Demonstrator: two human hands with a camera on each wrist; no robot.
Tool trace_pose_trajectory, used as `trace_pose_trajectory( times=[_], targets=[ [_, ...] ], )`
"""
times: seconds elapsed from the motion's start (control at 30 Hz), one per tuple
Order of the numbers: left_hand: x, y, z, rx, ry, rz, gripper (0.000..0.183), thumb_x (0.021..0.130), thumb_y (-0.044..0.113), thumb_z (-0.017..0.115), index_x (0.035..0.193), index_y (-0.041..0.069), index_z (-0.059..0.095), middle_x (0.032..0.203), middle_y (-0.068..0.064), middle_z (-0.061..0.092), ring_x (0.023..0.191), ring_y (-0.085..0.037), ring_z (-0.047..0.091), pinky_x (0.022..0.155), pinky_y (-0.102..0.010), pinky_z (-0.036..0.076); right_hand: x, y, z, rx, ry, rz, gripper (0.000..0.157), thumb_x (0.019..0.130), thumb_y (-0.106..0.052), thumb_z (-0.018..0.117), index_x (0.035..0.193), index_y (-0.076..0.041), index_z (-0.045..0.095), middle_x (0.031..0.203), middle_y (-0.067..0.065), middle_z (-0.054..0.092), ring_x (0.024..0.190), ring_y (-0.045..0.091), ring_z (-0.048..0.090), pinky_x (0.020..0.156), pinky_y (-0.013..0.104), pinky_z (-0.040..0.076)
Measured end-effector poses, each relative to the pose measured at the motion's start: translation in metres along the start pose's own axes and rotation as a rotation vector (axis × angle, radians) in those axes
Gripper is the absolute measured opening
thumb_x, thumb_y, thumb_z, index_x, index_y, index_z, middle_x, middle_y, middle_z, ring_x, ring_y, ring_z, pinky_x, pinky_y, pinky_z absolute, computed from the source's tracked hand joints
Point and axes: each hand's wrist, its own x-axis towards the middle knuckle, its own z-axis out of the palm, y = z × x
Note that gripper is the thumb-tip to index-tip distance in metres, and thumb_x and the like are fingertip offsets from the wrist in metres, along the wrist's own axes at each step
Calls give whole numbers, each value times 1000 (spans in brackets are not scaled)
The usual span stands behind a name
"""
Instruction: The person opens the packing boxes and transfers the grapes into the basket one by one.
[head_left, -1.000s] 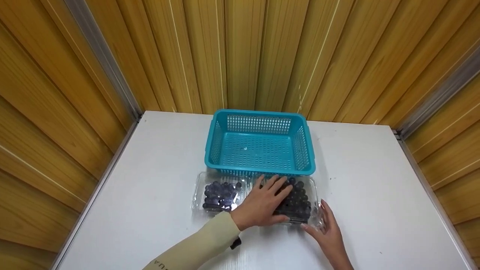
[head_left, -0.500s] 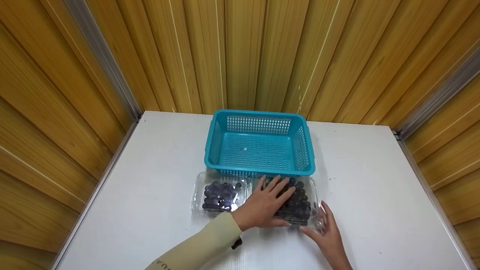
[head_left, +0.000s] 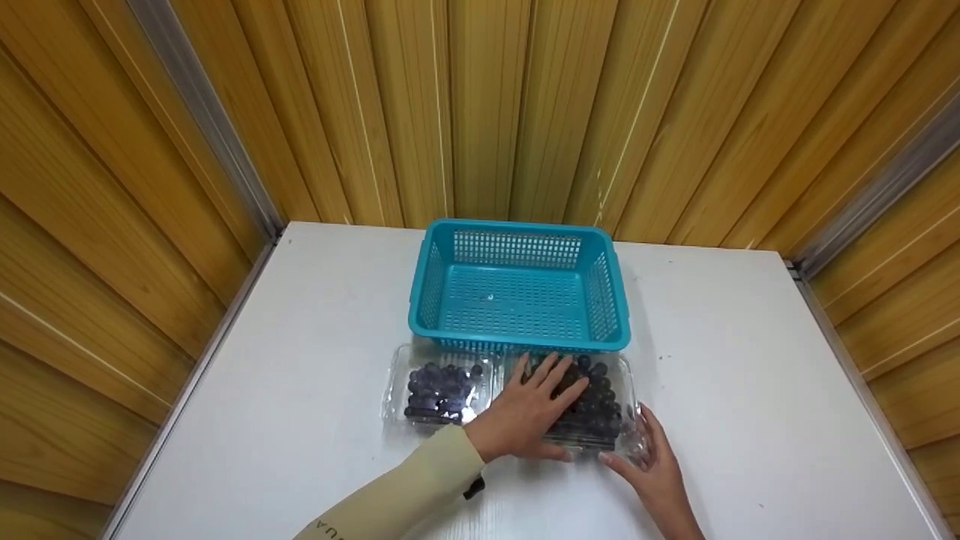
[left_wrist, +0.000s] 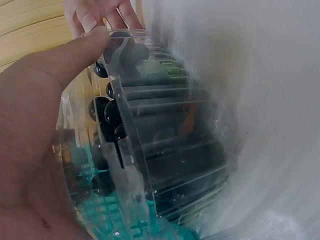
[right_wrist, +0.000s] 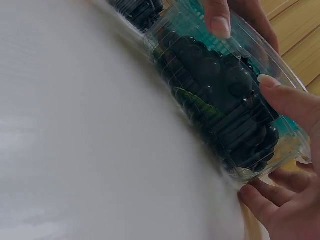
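Observation:
A clear plastic box of dark grapes [head_left: 601, 401] lies on the white table, right in front of the teal basket. My left hand [head_left: 520, 415] rests spread across its top, fingers straight, with the thumb [left_wrist: 82, 55] along the near edge. At the box's right end, my right hand [head_left: 660, 472] holds the corner, thumb [right_wrist: 287, 97] on the upper rim and fingers low against the end wall. Some green shows among the grapes through the ribbed side wall in the right wrist view. To its left stands a second clear box of dark grapes [head_left: 441, 390], close beside it.
The teal plastic basket [head_left: 517, 341] stands behind both boxes with nothing in it. Wood-patterned panels [head_left: 487, 112] rise behind the white table [head_left: 750, 375] and along both sides. Metal strips [head_left: 217, 120] run up the corners.
My left thumb has shifted slightly down and left off the near edge of the box. The boxes and basket stay in place, and my right hand barely moves.

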Motion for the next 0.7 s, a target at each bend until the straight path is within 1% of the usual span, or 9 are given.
trace_pose_trajectory(
  times=[0.1, 0.27, 0.47, 0.7],
  targets=[
    [-1, 0, 2, 20, 10, 6, 103, 68, 76, 52, 147, 25, 11, 154, -10, 10, 142, -30, 11, 108, -58, 18, 0, 0, 1, 4, 4, -2, 106, 68, -43, 75, 146, -33, 4, 155, 1, 11, 140, 29, 21, 107, 42, 31],
    [-3, 1, 4, 74, 21, 12, 98, 72, 76, 47, 147, 24, 12, 154, -10, 11, 142, -30, 13, 108, -58, 20, 0, -1, 2, -5, 3, 15, 108, 67, -45, 75, 146, -33, 3, 155, 3, 10, 139, 31, 20, 107, 41, 32],
    [-2, 1, 4, 83, 17, 14, 95, 74, 75, 44, 147, 24, 13, 154, -10, 11, 142, -30, 13, 108, -58, 19, 0, -2, 2, -2, 5, 22, 107, 67, -45, 75, 146, -33, 3, 154, 6, 12, 139, 32, 22, 107, 43, 32],
    [-2, 1, 2, 99, 16, 24, 91, 76, 73, 44, 147, 23, 16, 153, -11, 15, 141, -30, 16, 108, -57, 21, -1, -3, 1, -13, 8, 21, 108, 67, -46, 75, 146, -32, 2, 155, 7, 10, 140, 32, 19, 107, 44, 30]
  ],
)
